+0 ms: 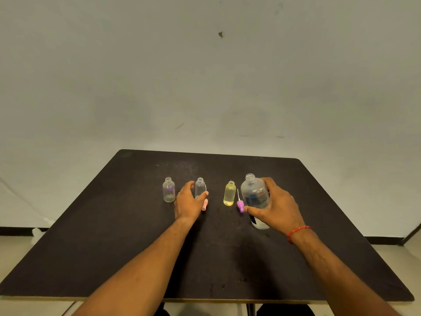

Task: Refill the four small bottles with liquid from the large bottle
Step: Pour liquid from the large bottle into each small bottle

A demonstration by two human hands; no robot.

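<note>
On the dark surface [114, 224], a purple-tinted small bottle [168, 189] stands uncapped at the far left. Just beside it, the left hand [188, 201] curls thumb and fingers round a clear small bottle [200, 187], with a pink cap [205, 205] lying under the fingers. Next come a yellow small bottle [229, 193] and a purple cap [240, 205]. The right hand [276, 206] grasps the open-necked large bottle [256, 197].

large bottle [255, 195] and small bottles [229, 193], all uncapped

Dark table [114, 247] against a scuffed pale wall [205, 76].
</note>
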